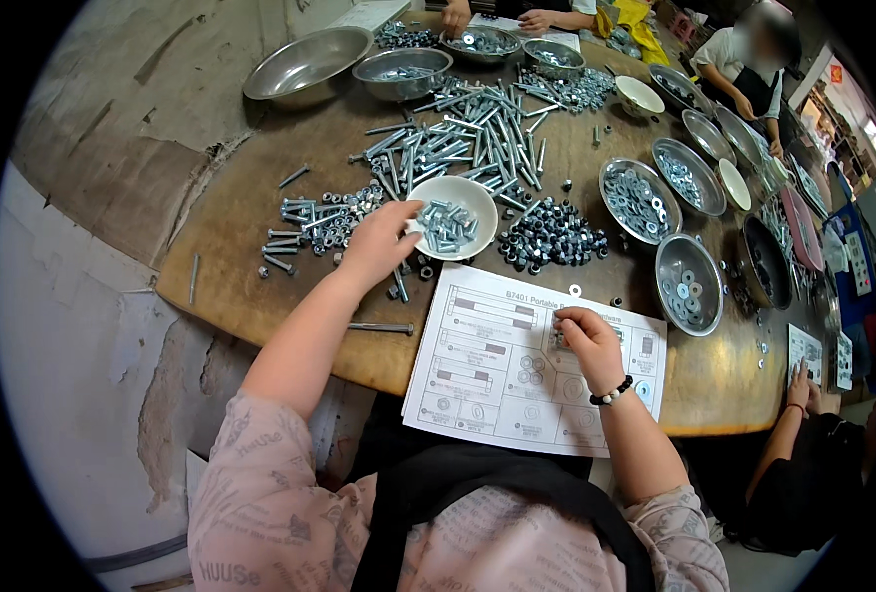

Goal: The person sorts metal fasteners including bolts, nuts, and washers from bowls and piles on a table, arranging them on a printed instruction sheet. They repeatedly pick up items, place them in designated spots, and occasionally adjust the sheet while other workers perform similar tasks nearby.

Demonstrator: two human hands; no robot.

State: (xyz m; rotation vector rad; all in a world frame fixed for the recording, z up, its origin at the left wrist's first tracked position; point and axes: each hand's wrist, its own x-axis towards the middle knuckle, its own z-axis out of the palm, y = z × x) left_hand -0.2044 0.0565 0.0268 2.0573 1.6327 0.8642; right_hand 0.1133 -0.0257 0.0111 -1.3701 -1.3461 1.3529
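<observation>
Though in one bowl (485, 213), metal pieces (448, 229), long axes askew

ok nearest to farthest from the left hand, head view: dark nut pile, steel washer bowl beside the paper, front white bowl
1. Front white bowl, by the left hand
2. Dark nut pile, right of centre
3. Steel washer bowl, farther right

Worn table (229, 222) beside patchy wall (83, 286)

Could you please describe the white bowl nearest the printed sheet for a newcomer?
On the wooden table, find the printed sheet. The bowl beyond its upper-left corner is the only white one with the left hand at its rim.
</observation>
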